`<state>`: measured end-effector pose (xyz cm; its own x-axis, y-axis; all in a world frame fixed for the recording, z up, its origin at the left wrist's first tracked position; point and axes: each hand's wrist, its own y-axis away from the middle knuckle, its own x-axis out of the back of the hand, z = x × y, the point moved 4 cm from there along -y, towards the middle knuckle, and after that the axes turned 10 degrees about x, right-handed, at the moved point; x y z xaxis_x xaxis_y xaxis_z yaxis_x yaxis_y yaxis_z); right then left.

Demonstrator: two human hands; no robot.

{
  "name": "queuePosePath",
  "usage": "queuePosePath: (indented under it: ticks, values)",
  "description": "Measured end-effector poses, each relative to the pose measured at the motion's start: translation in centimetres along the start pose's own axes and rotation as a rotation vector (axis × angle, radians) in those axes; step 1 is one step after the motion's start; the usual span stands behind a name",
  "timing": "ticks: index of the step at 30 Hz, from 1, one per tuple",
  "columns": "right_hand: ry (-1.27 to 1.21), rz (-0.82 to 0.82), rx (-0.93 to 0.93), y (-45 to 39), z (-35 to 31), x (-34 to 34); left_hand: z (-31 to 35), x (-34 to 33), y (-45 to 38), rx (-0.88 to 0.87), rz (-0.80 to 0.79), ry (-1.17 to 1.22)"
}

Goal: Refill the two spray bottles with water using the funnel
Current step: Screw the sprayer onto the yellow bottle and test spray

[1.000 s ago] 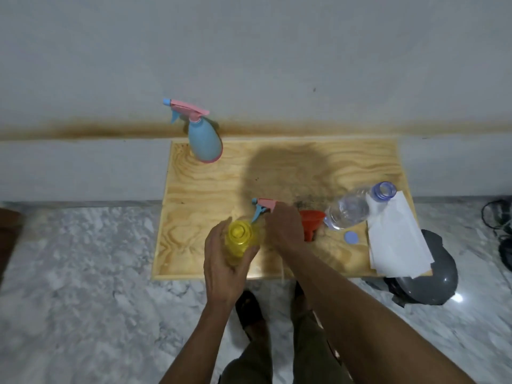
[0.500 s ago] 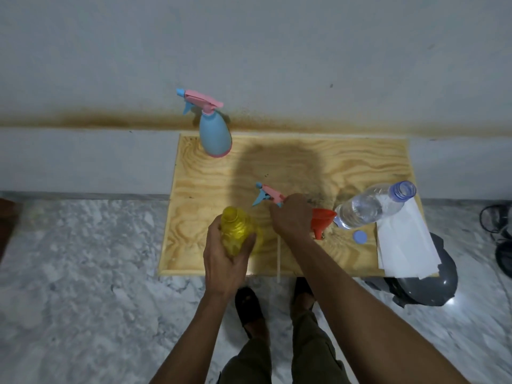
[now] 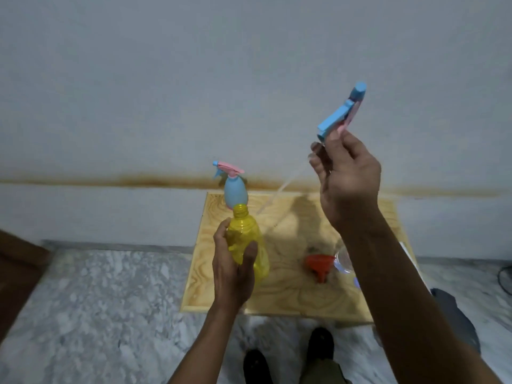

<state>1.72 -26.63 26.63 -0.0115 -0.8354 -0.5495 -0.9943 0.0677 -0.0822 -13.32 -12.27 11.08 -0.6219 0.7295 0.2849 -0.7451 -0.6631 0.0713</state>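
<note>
Left hand (image 3: 235, 268) fingers grasping yellow bottle (image 3: 248, 242), right hand (image 3: 346, 178) fingers seemingly pinching spray head (image 3: 342, 113)

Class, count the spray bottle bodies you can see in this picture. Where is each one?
2. A yellow plastic bottle, its neck open, gripped by the left hand; a blue plastic bottle standing at the wooden board's far corner.
</note>
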Motion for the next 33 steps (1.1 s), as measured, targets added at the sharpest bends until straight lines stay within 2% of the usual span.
queuePosePath:
  ticks: [3, 11, 20, 28, 33]
  values:
    - [0.050, -0.033, 0.139, 0.0, -3.1, -1.5, 1.9, -0.6, 0.3, -0.074, -0.002, -0.018]
    - [0.260, -0.152, 0.282, 0.6, -5.0, -2.6, 5.5, -1.6, 0.6, -0.197, -0.019, 0.035]
    - [0.390, -0.379, 0.124, 3.0, -1.2, -2.4, 8.9, -1.5, 0.3, -0.266, -0.068, 0.178]
    - [0.406, -0.406, 0.083, 4.3, 0.3, -1.7, 9.2, -0.8, 0.0, -0.224, -0.064, 0.180]
    - [0.386, -0.398, 0.077, 4.7, 0.2, -1.3, 9.6, -0.8, 0.5, -0.276, -0.067, 0.195]
